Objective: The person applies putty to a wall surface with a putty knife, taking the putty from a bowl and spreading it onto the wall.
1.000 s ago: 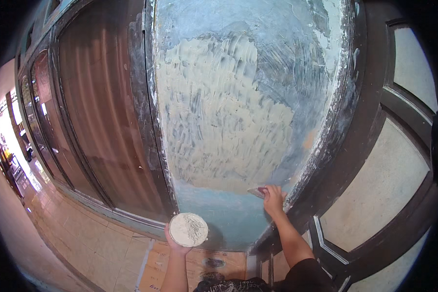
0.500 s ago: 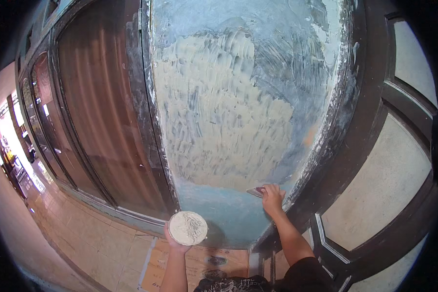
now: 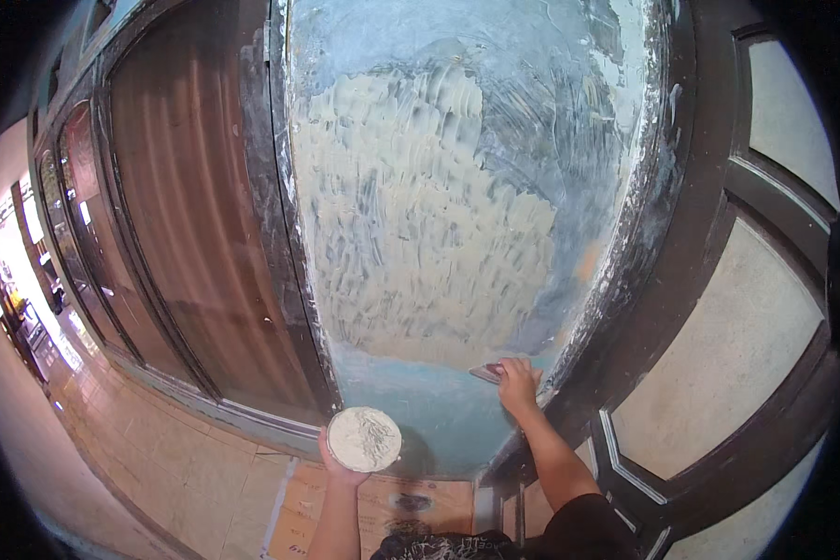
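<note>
My left hand (image 3: 338,466) is closed around the side of a round tub of off-white putty (image 3: 366,440), held level with its rough surface facing up. In my right hand (image 3: 519,384) a flat putty knife (image 3: 487,372) is gripped, its blade against or close to the wall; contact cannot be made out. The blade is by the lower edge of a broad putty coat (image 3: 429,224), which is cream-coloured and full of ridged strokes. Below that coat lies a bare blue-green strip of wall (image 3: 420,392); grey-blue patches show above and to the right.
A dark-framed window with a brown curtain (image 3: 191,187) stands left of the wall panel. To the right is a dark wooden frame with pale panels (image 3: 728,355). Flattened cardboard (image 3: 420,495) covers part of the tiled floor (image 3: 196,467) below.
My right hand and the putty knife have shifted slightly left and down. The tub in my left hand sits a touch farther right. The view has moved a little.
</note>
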The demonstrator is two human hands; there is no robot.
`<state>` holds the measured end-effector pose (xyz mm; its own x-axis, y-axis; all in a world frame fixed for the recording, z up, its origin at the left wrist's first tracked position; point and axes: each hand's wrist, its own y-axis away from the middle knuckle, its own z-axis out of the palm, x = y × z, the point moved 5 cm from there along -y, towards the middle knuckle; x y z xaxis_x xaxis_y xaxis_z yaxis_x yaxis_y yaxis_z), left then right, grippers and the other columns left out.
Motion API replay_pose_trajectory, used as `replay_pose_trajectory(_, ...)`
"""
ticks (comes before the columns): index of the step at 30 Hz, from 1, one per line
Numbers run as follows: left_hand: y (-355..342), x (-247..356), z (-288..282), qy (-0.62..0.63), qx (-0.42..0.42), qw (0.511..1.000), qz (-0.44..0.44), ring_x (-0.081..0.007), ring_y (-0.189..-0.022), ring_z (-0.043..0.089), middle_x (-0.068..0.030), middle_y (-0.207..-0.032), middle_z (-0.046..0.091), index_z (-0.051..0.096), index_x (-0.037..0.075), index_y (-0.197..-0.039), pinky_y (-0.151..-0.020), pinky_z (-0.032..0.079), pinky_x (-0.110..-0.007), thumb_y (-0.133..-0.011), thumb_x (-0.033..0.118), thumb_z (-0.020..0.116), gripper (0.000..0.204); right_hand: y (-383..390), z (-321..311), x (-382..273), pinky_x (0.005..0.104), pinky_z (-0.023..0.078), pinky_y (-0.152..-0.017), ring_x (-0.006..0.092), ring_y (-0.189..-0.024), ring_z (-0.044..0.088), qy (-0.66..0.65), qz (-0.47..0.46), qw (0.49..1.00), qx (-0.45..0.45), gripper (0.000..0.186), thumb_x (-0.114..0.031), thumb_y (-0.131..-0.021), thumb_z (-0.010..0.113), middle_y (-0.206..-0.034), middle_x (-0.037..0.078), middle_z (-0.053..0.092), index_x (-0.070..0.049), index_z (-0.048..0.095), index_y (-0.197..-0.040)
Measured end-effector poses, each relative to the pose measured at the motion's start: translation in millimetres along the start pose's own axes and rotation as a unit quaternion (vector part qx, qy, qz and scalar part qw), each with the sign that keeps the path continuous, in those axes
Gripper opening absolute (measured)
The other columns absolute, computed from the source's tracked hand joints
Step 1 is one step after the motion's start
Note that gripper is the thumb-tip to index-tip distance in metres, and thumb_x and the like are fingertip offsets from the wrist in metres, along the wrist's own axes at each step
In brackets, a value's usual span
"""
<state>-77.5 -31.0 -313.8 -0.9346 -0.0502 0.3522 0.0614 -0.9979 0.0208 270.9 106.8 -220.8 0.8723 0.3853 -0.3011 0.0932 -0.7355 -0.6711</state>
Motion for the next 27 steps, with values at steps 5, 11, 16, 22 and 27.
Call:
replay_pose_trajectory(5,-1,-4,0,0.01,-0.024,0.999,-0.029,-0.0413,-0.13,0.054,-0.0151,-0.144,0.056,0.052,0.013,-0.145,-0.11,0.041,-0.061,-0.091,0.073,0.037,0.083,-23,-9,6,0.0499,0.035,-0.087,0.0319,-0.106,0.058,-0.005,0.02,0.999,0.038,0.017,-0.01,-0.089,0.064,-0.104,0.007,0.069,-0.01,0.067,-0.106)
replay_pose_trajectory(11,11,-2,5,0.008,0.017,0.999,-0.038,-0.0413,-0.131,0.053,-0.0155,-0.146,0.054,0.051,0.012,-0.146,-0.111,0.04,-0.061,-0.09,0.074,0.037,0.085,-33,-54,-12,0.047,0.044,-0.089,0.037,-0.1,0.062,-0.062,0.038,0.995,0.062,0.02,-0.015,-0.096,0.062,-0.105,0.016,0.069,-0.004,0.066,-0.113)
replay_pose_trajectory(16,3,-12,34,0.016,-0.046,0.998,-0.028,-0.0403,-0.131,0.053,-0.0162,-0.145,0.055,0.05,0.009,-0.146,-0.111,0.041,-0.058,-0.093,0.071,0.036,0.083,-16,-21,-41,0.0391,0.053,-0.083,0.0302,-0.093,0.07,-0.36,0.114,0.905,-0.197,0.029,-0.017,-0.098,0.065,-0.106,0.019,0.072,0.001,0.064,-0.12)
replay_pose_trajectory(22,-3,-25,78,0.022,-0.065,0.997,-0.046,-0.0397,-0.129,0.055,-0.0193,-0.145,0.055,0.049,0.005,-0.146,-0.11,0.043,-0.056,-0.094,0.067,0.04,0.082,-28,-10,-100,0.0331,0.054,-0.081,0.0143,-0.09,0.068,-0.333,0.095,0.853,-0.39,0.035,-0.023,-0.096,0.07,-0.097,0.014,0.074,0.004,0.067,-0.118)
replay_pose_trajectory(27,-9,-20,90,0.013,-0.069,0.997,-0.035,-0.0398,-0.129,0.055,-0.0203,-0.144,0.055,0.048,0.004,-0.147,-0.11,0.044,-0.055,-0.093,0.066,0.04,0.083,-52,-21,-98,0.0387,0.054,-0.083,0.0261,-0.09,0.072,-0.198,0.032,0.906,-0.374,0.035,-0.022,-0.093,0.071,-0.1,0.019,0.075,0.003,0.068,-0.118)
